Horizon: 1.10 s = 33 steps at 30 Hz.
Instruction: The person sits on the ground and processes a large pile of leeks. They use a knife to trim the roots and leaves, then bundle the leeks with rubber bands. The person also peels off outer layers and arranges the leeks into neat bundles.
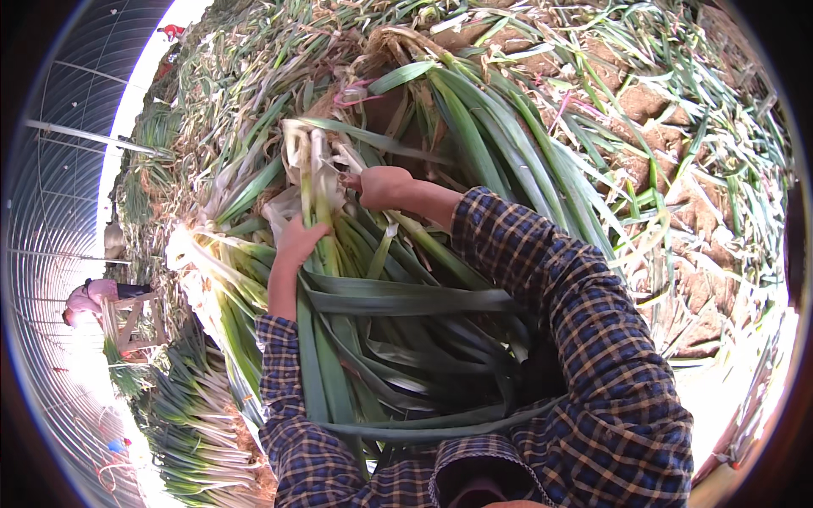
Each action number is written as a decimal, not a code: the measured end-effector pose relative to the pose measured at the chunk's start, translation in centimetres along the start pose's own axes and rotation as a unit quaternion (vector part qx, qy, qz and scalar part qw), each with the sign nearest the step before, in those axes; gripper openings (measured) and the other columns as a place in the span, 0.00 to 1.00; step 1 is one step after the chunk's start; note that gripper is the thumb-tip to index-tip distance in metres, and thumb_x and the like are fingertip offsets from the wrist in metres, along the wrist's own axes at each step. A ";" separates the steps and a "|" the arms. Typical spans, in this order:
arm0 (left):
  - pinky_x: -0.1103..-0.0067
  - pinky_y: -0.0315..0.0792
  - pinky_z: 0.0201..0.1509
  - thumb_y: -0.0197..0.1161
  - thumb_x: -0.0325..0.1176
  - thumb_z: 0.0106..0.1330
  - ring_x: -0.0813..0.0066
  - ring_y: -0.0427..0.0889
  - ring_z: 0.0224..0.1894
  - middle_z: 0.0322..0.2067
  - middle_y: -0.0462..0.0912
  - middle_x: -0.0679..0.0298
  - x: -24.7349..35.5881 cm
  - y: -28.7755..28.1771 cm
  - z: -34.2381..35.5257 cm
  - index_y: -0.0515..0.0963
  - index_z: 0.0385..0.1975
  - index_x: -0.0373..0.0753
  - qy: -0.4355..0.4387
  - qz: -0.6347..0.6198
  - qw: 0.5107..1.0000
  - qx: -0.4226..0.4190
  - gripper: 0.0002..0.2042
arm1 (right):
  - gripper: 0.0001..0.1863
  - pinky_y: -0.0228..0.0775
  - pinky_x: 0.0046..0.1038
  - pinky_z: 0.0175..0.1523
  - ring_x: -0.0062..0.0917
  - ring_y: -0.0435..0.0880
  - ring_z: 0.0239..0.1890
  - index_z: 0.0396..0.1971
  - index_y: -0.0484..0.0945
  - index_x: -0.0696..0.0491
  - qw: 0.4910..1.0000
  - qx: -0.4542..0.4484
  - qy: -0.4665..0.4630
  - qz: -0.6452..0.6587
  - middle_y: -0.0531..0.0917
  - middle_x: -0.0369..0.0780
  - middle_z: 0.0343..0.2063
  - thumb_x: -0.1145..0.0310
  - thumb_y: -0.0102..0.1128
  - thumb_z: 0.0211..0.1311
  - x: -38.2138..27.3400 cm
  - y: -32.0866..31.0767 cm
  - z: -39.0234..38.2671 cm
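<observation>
My left hand (296,245) is closed round the pale green stem of a leek (320,203), its white end pointing away from me and its long leaves trailing toward my lap. Close to the right of the stem, my right hand (383,188) is closed, its fingertips by loose whitish outer skins (298,148). Whatever it pinches is too small to make out. A slightly blurred leaf strip (381,142) sticks out just beyond it. More dark green leek leaves (406,302) lie under and in front of my forearms.
Leeks with pale roots (199,245) lie at my left, and another bunch (500,140) at the far right. Leaf litter covers the brown soil (694,220). Rows of leeks (203,432) lie at lower left. A person (93,296) bends by a wooden frame (140,322) under the tunnel roof.
</observation>
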<state>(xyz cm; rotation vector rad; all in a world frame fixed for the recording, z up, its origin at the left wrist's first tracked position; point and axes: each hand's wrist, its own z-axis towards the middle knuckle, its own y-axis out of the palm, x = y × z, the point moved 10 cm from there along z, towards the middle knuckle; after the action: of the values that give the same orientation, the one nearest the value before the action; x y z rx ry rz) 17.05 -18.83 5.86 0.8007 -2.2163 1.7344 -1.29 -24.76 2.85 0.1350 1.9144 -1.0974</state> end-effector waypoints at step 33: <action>0.70 0.68 0.60 0.64 0.46 0.56 0.57 0.78 0.53 0.56 0.74 0.46 -0.4 -1.2 -6.8 0.64 0.62 0.31 0.036 0.078 0.991 0.106 0.36 | 0.20 0.75 0.42 0.45 0.44 0.84 0.40 0.41 0.81 0.56 0.995 -0.045 0.045 -0.080 0.85 0.49 0.35 0.62 0.54 0.51 4.2 1.2 -9.2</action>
<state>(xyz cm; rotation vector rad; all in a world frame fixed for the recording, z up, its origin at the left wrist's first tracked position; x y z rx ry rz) 16.98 -12.44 8.54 0.6078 -2.1238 2.0642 -9.17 -18.57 0.88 -0.0193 2.0811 -1.1241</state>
